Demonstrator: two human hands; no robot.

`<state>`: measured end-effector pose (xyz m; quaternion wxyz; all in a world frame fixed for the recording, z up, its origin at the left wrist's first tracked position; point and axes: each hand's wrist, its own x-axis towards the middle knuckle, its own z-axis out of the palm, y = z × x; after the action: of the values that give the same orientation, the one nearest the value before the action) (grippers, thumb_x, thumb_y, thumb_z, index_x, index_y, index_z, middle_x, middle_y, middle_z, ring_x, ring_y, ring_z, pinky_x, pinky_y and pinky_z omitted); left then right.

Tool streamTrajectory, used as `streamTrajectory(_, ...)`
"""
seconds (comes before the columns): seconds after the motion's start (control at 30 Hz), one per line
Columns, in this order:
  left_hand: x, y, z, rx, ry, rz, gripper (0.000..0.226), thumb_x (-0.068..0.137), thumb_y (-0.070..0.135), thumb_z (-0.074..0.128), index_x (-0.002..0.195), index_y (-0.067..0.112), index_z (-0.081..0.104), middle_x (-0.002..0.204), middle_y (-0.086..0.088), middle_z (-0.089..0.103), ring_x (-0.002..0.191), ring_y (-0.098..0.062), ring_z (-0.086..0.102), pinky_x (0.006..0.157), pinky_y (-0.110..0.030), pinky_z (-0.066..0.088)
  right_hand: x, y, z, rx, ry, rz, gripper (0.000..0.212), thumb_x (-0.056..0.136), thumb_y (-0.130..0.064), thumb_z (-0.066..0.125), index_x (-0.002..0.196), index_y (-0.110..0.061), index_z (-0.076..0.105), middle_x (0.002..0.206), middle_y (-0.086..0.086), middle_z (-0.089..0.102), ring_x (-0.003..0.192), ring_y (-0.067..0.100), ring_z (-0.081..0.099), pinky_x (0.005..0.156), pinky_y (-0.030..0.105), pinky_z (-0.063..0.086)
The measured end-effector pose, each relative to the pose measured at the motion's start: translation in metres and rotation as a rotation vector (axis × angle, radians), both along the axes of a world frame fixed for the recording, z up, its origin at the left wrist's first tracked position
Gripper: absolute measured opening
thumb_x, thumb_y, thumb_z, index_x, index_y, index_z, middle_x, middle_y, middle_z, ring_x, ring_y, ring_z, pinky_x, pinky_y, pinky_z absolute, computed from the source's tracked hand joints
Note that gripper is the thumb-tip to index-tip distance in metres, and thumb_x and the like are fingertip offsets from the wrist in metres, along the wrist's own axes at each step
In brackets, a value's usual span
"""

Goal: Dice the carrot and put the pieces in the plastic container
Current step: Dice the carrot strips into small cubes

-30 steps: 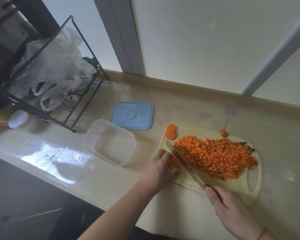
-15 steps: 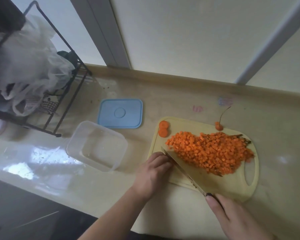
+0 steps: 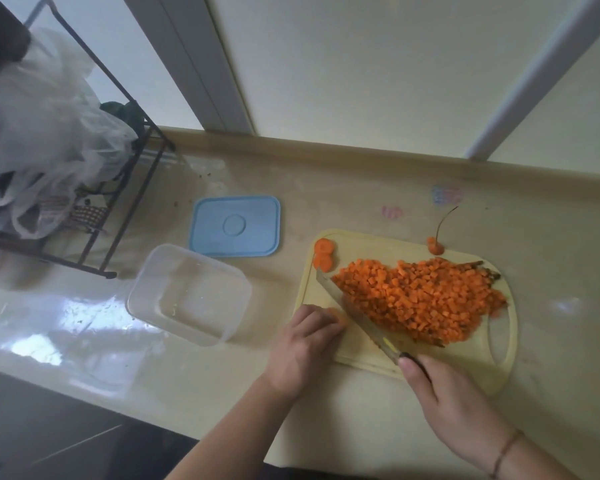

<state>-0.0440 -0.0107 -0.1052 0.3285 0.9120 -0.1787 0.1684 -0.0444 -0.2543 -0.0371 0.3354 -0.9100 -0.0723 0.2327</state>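
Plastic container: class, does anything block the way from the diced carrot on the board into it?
Nothing visible does. The plastic container stands open beside the cutting board, its blue lid lying apart behind it; bare counter separates it from the diced carrot.

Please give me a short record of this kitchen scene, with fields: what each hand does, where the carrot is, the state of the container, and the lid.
left hand: left hand holds down a carrot piece on the cutting board
right hand: right hand grips the knife, blade resting against the pile
carrot: diced carrot heaped on the board; two round slices at its far left corner; a carrot tip at the far edge
container: plastic container open, no carrot in it, left of the board
lid: blue lid flat on the counter, behind the container
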Motion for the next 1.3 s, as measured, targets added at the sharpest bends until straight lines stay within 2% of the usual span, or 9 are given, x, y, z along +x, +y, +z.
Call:
streamTrajectory(0.37, -0.003, 0.008, -0.01, -0.022, 0.081, -0.048, 0.017, 0.087, 0.001, 0.075, 0.103, 0.007, 0.075, 0.112, -0.002, 0.067, 0.105, -0.025, 0.059, 0.095, -0.028, 0.049, -0.019, -0.01, 0.006, -0.017, -0.006, 0.081, 0.066, 0.086, -0.079, 0.014, 0.072, -0.023, 0.047, 0.062, 0.001, 0.059, 0.06, 0.011, 0.057, 0.063, 0.043, 0.047)
streamTrajectory(0.53, -0.002, 0.008, -0.009, -0.046, 0.098, -0.032, 0.027, 0.082, -0.005, 0.08, 0.105, 0.007, 0.077, 0.113, -0.002, 0.07, 0.108, -0.026, 0.062, 0.098, -0.029, 0.05, -0.014, 0.0, 0.009, -0.083, 0.015, 0.141, 0.068, 0.082, -0.079, 0.004, 0.072, -0.026, 0.045, 0.064, 0.0, 0.058, 0.063, 0.013, 0.057, 0.064, 0.04, 0.047)
streamTrajectory(0.77, -0.003, 0.006, -0.008, -0.056, 0.073, 0.007, 0.016, 0.085, 0.002, 0.079, 0.1, 0.007, 0.077, 0.105, -0.001, 0.069, 0.103, -0.022, 0.06, 0.098, -0.024, 0.046, 0.01, 0.015, 0.002, -0.019, -0.016, 0.109, 0.07, 0.084, -0.079, 0.007, 0.07, -0.024, 0.047, 0.062, 0.0, 0.056, 0.061, 0.013, 0.054, 0.062, 0.043, 0.045)
streamTrajectory(0.83, -0.003, 0.003, -0.004, -0.072, 0.043, 0.01, 0.006, 0.092, 0.01, 0.073, 0.096, 0.007, 0.077, 0.101, -0.001, 0.068, 0.099, -0.022, 0.06, 0.093, -0.025, 0.049, 0.009, 0.007, 0.002, -0.001, -0.011, 0.063, 0.073, 0.084, -0.08, 0.01, 0.071, -0.021, 0.051, 0.063, 0.001, 0.058, 0.062, 0.012, 0.056, 0.062, 0.042, 0.045)
streamTrajectory(0.9, -0.003, 0.001, 0.0, -0.083, 0.045, 0.02, 0.01, 0.095, 0.015, 0.071, 0.093, 0.006, 0.076, 0.098, -0.002, 0.067, 0.097, -0.022, 0.06, 0.091, -0.028, 0.051, 0.005, 0.001, 0.003, 0.014, -0.002, 0.043, 0.074, 0.084, -0.08, 0.013, 0.07, -0.019, 0.052, 0.061, 0.004, 0.058, 0.06, 0.013, 0.056, 0.06, 0.04, 0.045)
streamTrajectory(1.0, -0.005, 0.002, 0.0, -0.096, 0.073, 0.019, 0.006, 0.092, 0.011, 0.074, 0.096, 0.007, 0.076, 0.101, 0.0, 0.066, 0.1, -0.022, 0.061, 0.092, -0.029, 0.051, -0.003, 0.0, 0.007, 0.025, 0.007, 0.059, 0.069, 0.084, -0.08, 0.014, 0.068, -0.021, 0.048, 0.059, 0.004, 0.056, 0.057, 0.013, 0.055, 0.058, 0.037, 0.042)
streamTrajectory(1.17, -0.01, 0.009, -0.004, -0.059, 0.096, -0.012, 0.026, 0.085, -0.003, 0.077, 0.107, 0.01, 0.073, 0.114, 0.005, 0.063, 0.105, -0.023, 0.059, 0.094, -0.032, 0.05, -0.013, 0.0, 0.013, 0.009, -0.009, 0.075, 0.071, 0.082, -0.082, 0.012, 0.065, -0.021, 0.043, 0.06, 0.004, 0.055, 0.056, 0.012, 0.052, 0.057, 0.035, 0.04)
streamTrajectory(1.27, -0.011, 0.008, -0.004, -0.057, 0.078, -0.008, 0.011, 0.095, 0.011, 0.067, 0.104, 0.01, 0.074, 0.114, 0.005, 0.064, 0.101, -0.024, 0.059, 0.091, -0.033, 0.05, -0.017, -0.001, 0.014, 0.0, 0.001, 0.082, 0.071, 0.081, -0.083, 0.012, 0.066, -0.021, 0.042, 0.058, 0.003, 0.054, 0.055, 0.012, 0.052, 0.058, 0.039, 0.042)
streamTrajectory(1.3, -0.01, 0.007, -0.003, -0.066, 0.074, 0.004, 0.015, 0.1, 0.018, 0.062, 0.103, 0.01, 0.074, 0.113, 0.005, 0.065, 0.1, -0.024, 0.06, 0.09, -0.032, 0.05, -0.018, -0.002, 0.014, -0.005, 0.002, 0.086, 0.07, 0.082, -0.083, 0.012, 0.065, -0.022, 0.042, 0.057, 0.002, 0.054, 0.055, 0.012, 0.052, 0.058, 0.039, 0.042)
